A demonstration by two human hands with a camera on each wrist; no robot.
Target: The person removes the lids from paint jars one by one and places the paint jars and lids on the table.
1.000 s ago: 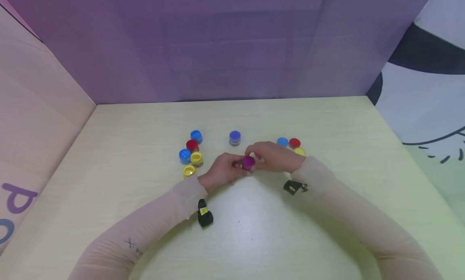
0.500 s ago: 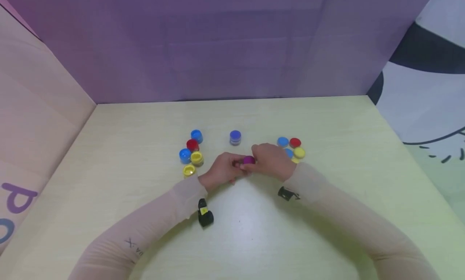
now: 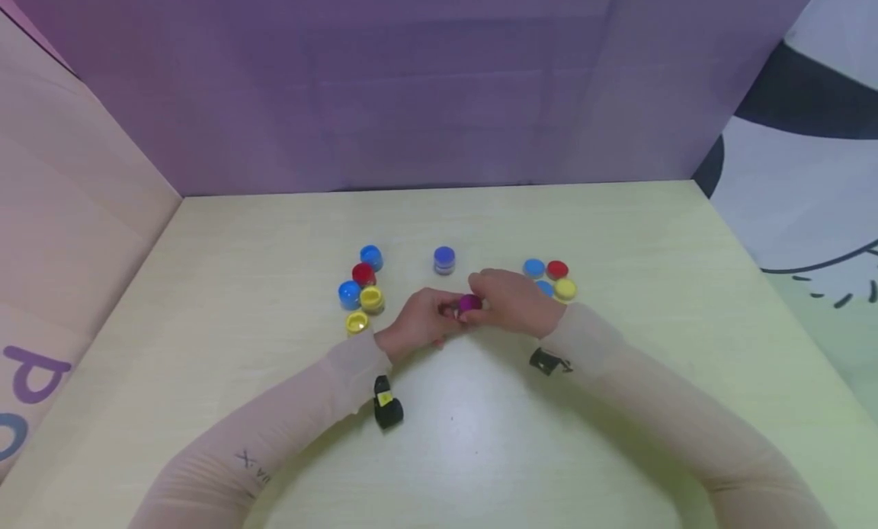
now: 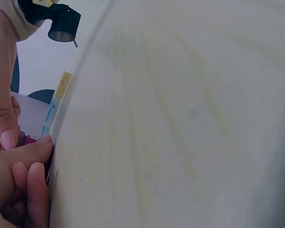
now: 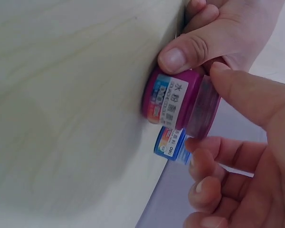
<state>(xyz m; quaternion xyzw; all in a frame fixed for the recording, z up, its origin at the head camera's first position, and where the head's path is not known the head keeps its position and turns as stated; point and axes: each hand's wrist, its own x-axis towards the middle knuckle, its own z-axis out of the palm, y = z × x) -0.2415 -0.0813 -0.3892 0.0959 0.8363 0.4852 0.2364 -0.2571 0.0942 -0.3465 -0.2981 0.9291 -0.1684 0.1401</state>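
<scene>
A magenta paint jar (image 5: 173, 99) with a printed label stands on the table between both hands. My left hand (image 3: 425, 319) grips its body, thumb pressed along the label side in the right wrist view. The thumb and index finger of my right hand (image 3: 517, 300) pinch the jar's lid (image 5: 203, 107) from opposite sides. The other right fingers are loosely curled below it. In the left wrist view most of the jar is hidden behind the fingers.
Behind the hands stands a violet-blue jar (image 3: 443, 260). To the left are blue jars (image 3: 349, 294), a red jar (image 3: 363, 274) and yellow jars (image 3: 371, 299). Loose lids lie at right: blue (image 3: 533, 267), red (image 3: 557, 270), yellow (image 3: 565, 288). A purple wall (image 3: 439, 87) bounds the back.
My right hand has turned at the wrist around the lid, rolling over it and then partly back. My left hand has stayed in place on the jar.
</scene>
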